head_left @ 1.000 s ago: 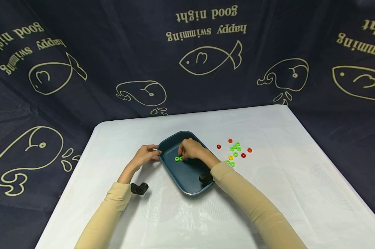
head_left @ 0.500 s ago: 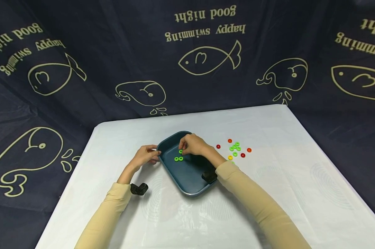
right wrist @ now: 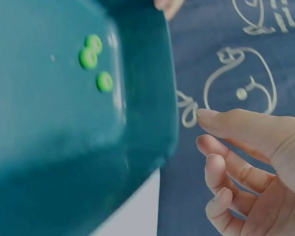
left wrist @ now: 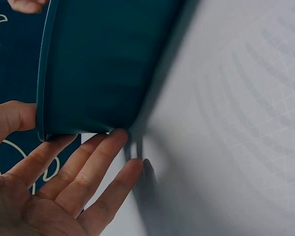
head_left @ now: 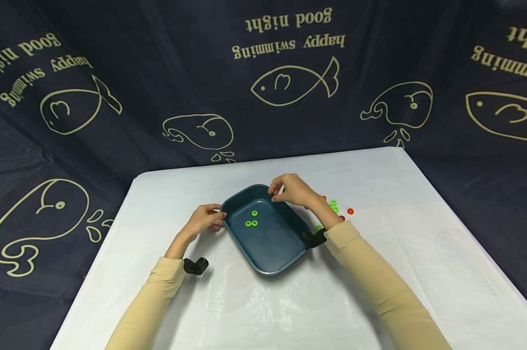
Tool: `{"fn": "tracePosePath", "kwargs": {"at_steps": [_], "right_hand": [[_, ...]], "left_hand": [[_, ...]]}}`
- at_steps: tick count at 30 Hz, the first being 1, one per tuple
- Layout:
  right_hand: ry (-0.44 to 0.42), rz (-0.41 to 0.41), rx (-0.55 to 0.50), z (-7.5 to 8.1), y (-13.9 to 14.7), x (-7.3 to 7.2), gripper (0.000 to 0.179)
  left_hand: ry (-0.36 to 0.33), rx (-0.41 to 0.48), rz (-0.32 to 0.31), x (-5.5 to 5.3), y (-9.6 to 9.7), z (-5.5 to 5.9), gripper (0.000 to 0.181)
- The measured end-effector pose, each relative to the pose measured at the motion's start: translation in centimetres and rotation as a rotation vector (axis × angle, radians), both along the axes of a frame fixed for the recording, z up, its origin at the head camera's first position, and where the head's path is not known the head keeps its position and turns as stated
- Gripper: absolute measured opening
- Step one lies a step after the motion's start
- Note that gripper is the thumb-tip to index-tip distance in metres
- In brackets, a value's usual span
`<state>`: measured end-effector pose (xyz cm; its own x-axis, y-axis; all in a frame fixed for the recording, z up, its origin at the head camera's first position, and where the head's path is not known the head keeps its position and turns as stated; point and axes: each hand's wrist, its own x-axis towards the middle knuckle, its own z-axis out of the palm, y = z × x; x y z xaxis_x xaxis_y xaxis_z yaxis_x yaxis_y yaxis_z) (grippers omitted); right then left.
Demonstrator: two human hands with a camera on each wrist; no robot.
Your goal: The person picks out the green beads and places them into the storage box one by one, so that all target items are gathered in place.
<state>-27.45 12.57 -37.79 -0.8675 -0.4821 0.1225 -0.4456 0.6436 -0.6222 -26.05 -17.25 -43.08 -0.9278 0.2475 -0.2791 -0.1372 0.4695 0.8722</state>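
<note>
A dark teal rectangular tray lies at an angle on the table. My left hand holds its far left corner; in the left wrist view the thumb is over the rim and the fingers lie against the outer wall. Three small green ring beads sit on the tray floor, two side by side and one just beyond them. Above the tray's far right rim hovers my right hand, fingers loosely bent. The right wrist view shows nothing between its thumb and fingers.
Right of the tray lie several loose ring beads, green, orange and red, some hidden behind the right forearm. The white-covered table ends at a dark printed cloth behind.
My right hand has let go of the third green bead inside the tray, then risen and moved right to the far right rim. The left hand and tray have stayed put.
</note>
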Motion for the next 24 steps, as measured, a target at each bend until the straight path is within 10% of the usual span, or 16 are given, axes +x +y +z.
{"fn": "tracePosePath", "kwargs": {"at_steps": [24], "right_hand": [[-0.067,-0.177,-0.012,-2.7,8.3,0.4,0.016]], "left_hand": [[-0.012,0.004,-0.009,0.3,0.0,0.2,0.054]]}}
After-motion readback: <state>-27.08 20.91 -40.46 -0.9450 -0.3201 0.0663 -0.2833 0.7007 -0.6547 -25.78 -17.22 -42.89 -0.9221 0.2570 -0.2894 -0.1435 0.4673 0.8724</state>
